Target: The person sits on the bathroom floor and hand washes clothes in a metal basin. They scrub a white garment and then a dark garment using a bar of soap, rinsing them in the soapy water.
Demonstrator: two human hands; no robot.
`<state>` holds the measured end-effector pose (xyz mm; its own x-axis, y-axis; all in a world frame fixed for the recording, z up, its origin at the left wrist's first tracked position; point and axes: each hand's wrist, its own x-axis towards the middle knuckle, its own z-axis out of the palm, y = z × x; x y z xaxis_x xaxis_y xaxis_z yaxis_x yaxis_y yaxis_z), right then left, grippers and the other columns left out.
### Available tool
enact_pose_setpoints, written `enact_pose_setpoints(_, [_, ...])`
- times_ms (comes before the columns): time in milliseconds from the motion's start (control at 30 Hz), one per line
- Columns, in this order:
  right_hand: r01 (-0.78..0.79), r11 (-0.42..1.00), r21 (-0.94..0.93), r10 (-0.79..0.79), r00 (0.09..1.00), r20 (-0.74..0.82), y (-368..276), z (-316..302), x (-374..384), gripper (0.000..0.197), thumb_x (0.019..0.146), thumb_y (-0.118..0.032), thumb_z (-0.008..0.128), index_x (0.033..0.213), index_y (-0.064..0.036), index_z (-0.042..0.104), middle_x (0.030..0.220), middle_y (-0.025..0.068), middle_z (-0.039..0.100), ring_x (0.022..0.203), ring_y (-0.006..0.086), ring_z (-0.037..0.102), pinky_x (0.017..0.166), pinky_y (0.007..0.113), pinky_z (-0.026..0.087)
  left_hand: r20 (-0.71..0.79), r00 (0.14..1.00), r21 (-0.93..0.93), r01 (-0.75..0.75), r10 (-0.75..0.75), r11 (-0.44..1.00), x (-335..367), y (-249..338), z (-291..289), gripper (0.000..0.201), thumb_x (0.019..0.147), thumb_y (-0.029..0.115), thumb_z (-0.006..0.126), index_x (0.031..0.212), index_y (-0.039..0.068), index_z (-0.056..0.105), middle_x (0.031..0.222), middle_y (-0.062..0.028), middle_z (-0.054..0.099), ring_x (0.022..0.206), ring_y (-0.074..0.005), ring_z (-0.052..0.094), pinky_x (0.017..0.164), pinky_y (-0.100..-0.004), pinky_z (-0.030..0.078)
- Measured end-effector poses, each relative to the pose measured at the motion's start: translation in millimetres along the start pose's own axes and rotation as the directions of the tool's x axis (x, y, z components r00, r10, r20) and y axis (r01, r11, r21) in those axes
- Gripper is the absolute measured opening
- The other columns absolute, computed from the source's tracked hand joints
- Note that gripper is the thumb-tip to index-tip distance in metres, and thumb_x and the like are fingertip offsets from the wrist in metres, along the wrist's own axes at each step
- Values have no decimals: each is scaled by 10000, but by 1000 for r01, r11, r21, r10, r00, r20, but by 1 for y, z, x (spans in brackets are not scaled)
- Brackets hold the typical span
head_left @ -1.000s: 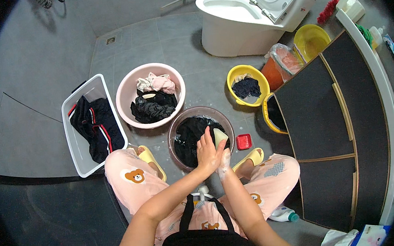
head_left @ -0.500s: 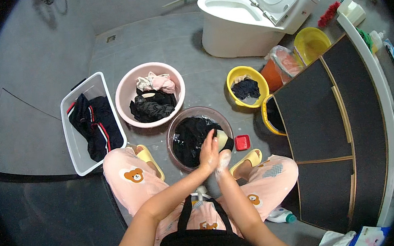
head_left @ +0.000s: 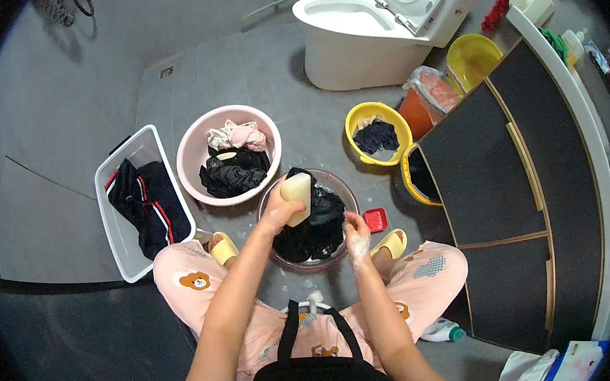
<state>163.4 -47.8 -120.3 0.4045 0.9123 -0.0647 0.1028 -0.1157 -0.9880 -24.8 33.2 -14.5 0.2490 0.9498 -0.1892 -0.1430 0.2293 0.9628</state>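
A pale yellow bar of soap (head_left: 297,197) is gripped in my left hand (head_left: 279,211), held over the left side of a brownish translucent basin (head_left: 352,194). Black wet cloth (head_left: 320,221), its kind of garment unclear, fills the basin and rises against its far rim behind the soap. At the basin's right edge, my right hand (head_left: 356,234) is closed at the border of the cloth and seems to pinch it; the fingertips are partly hidden. White suds coat my right wrist. Just right of that hand lies a small red soap dish (head_left: 375,220).
Beyond the basin stands a pink tub (head_left: 190,138) of clothes, with a white bin (head_left: 111,227) of dark clothing to its left. A yellow bucket (head_left: 350,129) holds dark cloth. Dark cabinets (head_left: 490,176) border the right side; a toilet (head_left: 351,51) stands at the back.
My left hand has moved left with the soap, away from my right hand, where the two were together. My right hand has shifted slightly right. The whole view has tilted a little.
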Motion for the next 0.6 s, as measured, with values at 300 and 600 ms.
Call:
enact_pose_setpoints(300, [-142, 987, 69, 25, 570, 821, -155, 19, 30, 558, 791, -283, 582, 1228, -8, 371, 1159, 98, 473, 1050, 160, 444, 902, 278, 345, 364, 916, -235, 266, -169, 935, -3, 53, -5, 370, 731, 267, 613, 996, 22, 532, 888, -71, 579, 781, -161, 572, 675, -291, 478])
enact_pose_setpoints(600, [-58, 998, -18, 58, 841, 538, -124, 38, 47, 733, 822, -566, 344, 995, 125, 518, 945, 251, 573, 915, 286, 550, 807, 338, 397, -86, 957, 369, -227, 276, 901, 16, 28, 28, 604, 847, 357, 471, 1274, 0, 238, 1189, -226, 375, 1096, -291, 379, 926, -338, 290])
